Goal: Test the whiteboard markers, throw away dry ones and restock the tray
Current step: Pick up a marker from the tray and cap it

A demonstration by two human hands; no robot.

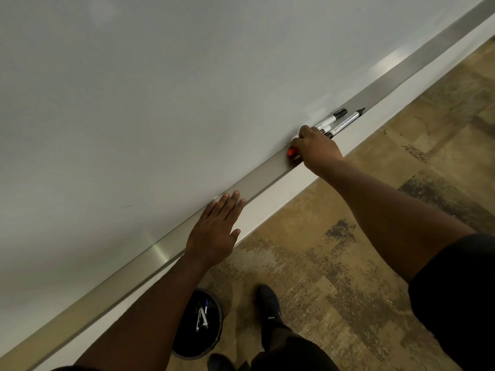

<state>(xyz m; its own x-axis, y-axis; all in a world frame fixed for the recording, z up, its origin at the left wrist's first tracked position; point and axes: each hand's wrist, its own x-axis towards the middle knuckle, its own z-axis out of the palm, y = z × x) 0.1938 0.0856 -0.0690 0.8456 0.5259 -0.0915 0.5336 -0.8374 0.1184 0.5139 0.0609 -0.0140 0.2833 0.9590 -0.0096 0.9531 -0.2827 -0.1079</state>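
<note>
Right hand [316, 148] was down on the tray [171, 245], fingers curled over a red-capped marker [292, 152]; only the cap end showed, the grip itself was hidden under the knuckles, but it read as holding. Left hand [217, 231] lay flat, fingers straight, resting on the tray edge further along, holding nothing. Black-capped markers [338, 119] lay in the tray just beyond the right hand, touching or nearly touching its fingertips (three or so, hard to count). Bin [199, 325] stood on the floor below the left arm, a few pens already in it.

Risk, as a judgement: lifting the red one could knock the black ones along or off the tray lip onto the floor, since they sat crowded against the fingers. Tested and untested markers could also get mixed if it went back beside them.
</note>
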